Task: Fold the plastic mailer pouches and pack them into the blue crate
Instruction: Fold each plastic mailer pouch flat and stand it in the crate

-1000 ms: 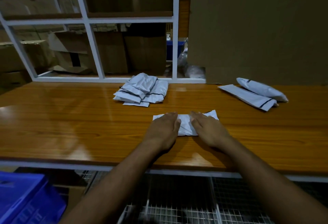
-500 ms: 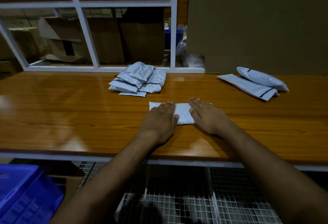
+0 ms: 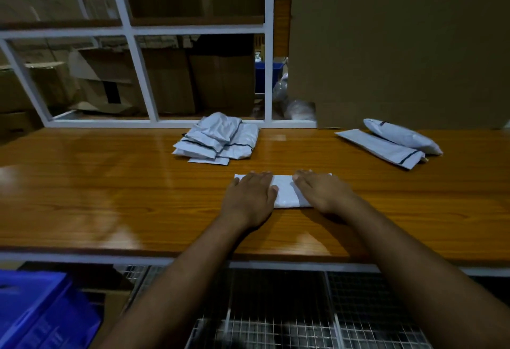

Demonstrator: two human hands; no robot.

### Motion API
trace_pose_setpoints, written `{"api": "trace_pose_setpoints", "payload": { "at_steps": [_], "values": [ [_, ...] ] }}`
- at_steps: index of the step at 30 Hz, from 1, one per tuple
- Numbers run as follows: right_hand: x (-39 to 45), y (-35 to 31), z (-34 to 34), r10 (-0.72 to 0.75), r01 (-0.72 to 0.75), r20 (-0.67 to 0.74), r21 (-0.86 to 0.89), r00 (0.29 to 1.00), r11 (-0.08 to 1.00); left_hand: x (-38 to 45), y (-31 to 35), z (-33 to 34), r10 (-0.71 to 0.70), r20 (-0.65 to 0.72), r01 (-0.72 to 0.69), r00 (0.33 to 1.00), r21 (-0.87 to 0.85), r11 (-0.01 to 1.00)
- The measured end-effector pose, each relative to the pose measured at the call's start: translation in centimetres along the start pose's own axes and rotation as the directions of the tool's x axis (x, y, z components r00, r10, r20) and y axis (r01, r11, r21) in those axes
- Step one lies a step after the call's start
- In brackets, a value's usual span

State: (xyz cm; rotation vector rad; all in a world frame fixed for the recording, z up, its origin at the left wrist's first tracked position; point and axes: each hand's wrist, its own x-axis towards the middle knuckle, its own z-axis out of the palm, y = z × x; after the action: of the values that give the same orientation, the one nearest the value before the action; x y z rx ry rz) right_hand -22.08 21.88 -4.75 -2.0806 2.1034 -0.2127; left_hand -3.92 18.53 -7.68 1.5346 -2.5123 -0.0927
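At the far left, below the table [image 3: 82, 183] edge, stands the blue crate [image 3: 41, 312], low and within reach, probably so that finished pieces can be dropped into it. On the table, toward the back, lies a loose pile of pouches [image 3: 218, 138]. In front of it the left hand [image 3: 249, 198] lies flat with straight fingers on the left part of one folded pouch [image 3: 285, 191], and the right hand [image 3: 321, 192] lies flat on its right part; I think both press to make the fold stay. This pouch's long axis goes left to right, parallel to the table's near edge. At the right lie two unfolded pouches [image 3: 392, 145], their long axes slanting toward the near right.
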Motion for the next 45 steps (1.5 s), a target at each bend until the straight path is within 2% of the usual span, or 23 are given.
{"api": "trace_pose_setpoints", "payload": {
  "at_steps": [2,4,10,15,20,22,25,27,30,33,37,40,42,45],
  "values": [
    [0.8,-0.4,0.0,-0.016,0.022,0.055,-0.103,0.998,0.994,0.5,-0.2,0.1,-0.002,0.009,0.002,1.0,0.015,1.0],
    [1.3,-0.2,0.4,-0.015,0.026,0.089,-0.132,0.996,0.991,0.8,-0.2,-0.1,-0.008,0.011,0.008,1.0,0.021,1.0],
    [-1.0,0.2,2.2,-0.051,0.047,-0.024,-0.129,0.998,0.991,-1.1,-0.3,-0.4,0.021,0.053,-0.021,0.998,0.006,1.0],
    [-0.2,0.2,1.9,-0.033,0.031,-0.016,-0.128,0.999,0.991,-0.5,-0.3,-0.5,0.019,0.061,-0.016,0.998,-0.042,0.999],
    [0.8,0.2,2.0,-0.015,0.009,-0.035,-0.168,0.999,0.986,0.3,0.2,-0.8,-0.016,0.042,0.014,0.999,0.043,0.999],
    [0.7,0.2,1.9,-0.024,0.017,-0.044,-0.141,0.999,0.99,0.9,0.9,-1.1,0.006,0.018,-0.007,1.0,0.049,0.999],
    [0.4,0.6,2.0,-0.045,0.044,-0.04,-0.023,0.998,0.999,1.0,1.6,-0.6,0.048,0.004,-0.048,0.999,-0.064,0.997],
    [0.5,1.3,1.8,-0.054,0.054,-0.006,0.084,0.999,0.995,0.6,1.5,0.4,0.069,-0.032,-0.07,0.997,-0.047,0.996],
    [0.6,1.7,0.4,0.01,-0.02,0.039,0.268,0.999,0.963,0.6,1.3,1.1,0.068,-0.03,-0.067,0.997,0.014,0.998],
    [0.4,1.6,-0.3,0.029,-0.033,0.025,0.166,0.999,0.986,0.7,1.7,1.0,0.065,-0.036,-0.063,0.997,0.047,0.997],
    [-0.1,1.8,1.5,-0.032,0.03,-0.032,-0.035,0.999,0.999,0.8,2.0,0.7,0.034,0.008,-0.035,0.999,0.098,0.995],
    [0.2,2.0,1.7,0.005,-0.011,-0.033,-0.176,0.999,0.984,1.5,3.0,0.2,0.038,0.0,-0.038,0.999,0.07,0.997],
    [0.0,2.0,1.8,0.011,-0.017,-0.044,-0.148,0.999,0.989,1.5,3.4,0.4,0.041,-0.034,-0.041,0.999,0.003,0.999],
    [-0.5,2.5,1.9,-0.002,0.0,-0.033,-0.047,0.999,0.999,1.1,3.5,1.2,0.05,-0.066,-0.047,0.997,0.057,0.997]
  ]
}}
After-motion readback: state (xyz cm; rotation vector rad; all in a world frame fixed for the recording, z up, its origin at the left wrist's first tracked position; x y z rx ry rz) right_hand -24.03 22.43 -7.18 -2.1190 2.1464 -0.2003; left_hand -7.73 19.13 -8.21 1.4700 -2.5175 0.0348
